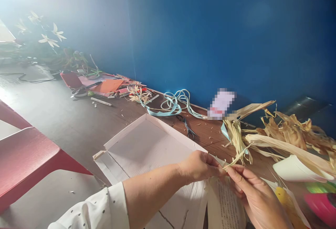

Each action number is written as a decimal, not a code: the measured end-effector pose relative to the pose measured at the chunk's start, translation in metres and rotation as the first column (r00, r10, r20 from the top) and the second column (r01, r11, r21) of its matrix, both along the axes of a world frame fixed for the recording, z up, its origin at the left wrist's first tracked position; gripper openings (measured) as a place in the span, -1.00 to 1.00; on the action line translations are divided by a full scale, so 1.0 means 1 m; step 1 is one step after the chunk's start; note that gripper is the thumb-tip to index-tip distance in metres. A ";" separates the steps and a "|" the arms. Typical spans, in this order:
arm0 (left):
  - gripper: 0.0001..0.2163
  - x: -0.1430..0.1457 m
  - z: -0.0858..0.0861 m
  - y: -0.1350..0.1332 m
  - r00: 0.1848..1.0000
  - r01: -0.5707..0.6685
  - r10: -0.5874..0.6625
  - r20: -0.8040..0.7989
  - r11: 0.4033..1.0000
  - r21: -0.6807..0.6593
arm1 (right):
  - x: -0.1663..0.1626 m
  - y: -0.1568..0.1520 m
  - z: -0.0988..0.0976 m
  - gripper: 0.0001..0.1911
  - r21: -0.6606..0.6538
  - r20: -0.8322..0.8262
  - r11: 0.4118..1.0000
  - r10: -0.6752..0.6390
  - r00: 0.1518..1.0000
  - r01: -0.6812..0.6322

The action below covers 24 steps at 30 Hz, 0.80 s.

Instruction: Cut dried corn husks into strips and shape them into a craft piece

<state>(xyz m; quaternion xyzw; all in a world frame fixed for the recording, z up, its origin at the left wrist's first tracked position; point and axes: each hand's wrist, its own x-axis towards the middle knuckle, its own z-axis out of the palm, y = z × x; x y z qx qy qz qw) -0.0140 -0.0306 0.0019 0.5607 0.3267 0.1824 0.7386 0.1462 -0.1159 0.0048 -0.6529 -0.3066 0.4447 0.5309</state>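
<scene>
A: Your table (65, 124) runs from the left edge to the lower right of the frame, along the blue wall (210, 29). The white cardboard tray (147, 148) lies flat in the lower middle, directly in front of you. I judge it sits there so that scraps land on it rather than on the wood.

B: You have the heap of dried husks (288, 134) at the right edge, just beyond your right hand (252, 190). It looks close enough that you can reach it without leaning.

A: Your left hand (201, 166), in the lower middle, has its fingers closed together in a pinch. Your right hand, beside it, pinches with thumb and forefinger. The fingertips of the two hands nearly touch.

B: The scissors (187, 127) lie apart from both hands, above the tray's far corner, and neither hand touches them.

A: Both your hands grip one husk strip (237, 157). You hold it at its near end, over the tray's right edge, probably so that such a thin piece is taut and does not curl.

B: It is pale straw-yellow, narrow, flat and dry, with fibres running lengthwise. From your fingers it rises toward the upper right and ends in a frayed tuft that overlaps the heap. I cannot tell whether that end is loose or tangled in the husks.
</scene>
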 end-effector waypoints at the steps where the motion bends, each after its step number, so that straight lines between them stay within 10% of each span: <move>1: -0.69 0.000 0.001 0.000 1.000 0.004 -0.004 0.000 1.000 0.004 | 0.000 0.000 -0.001 -0.61 0.010 0.015 1.000 -0.003 1.000 0.003; 24: -0.80 0.003 0.004 -0.010 0.964 0.035 0.086 -0.253 0.898 0.438 | 0.001 -0.001 -0.001 -0.57 -0.030 0.456 0.996 -0.062 0.888 0.085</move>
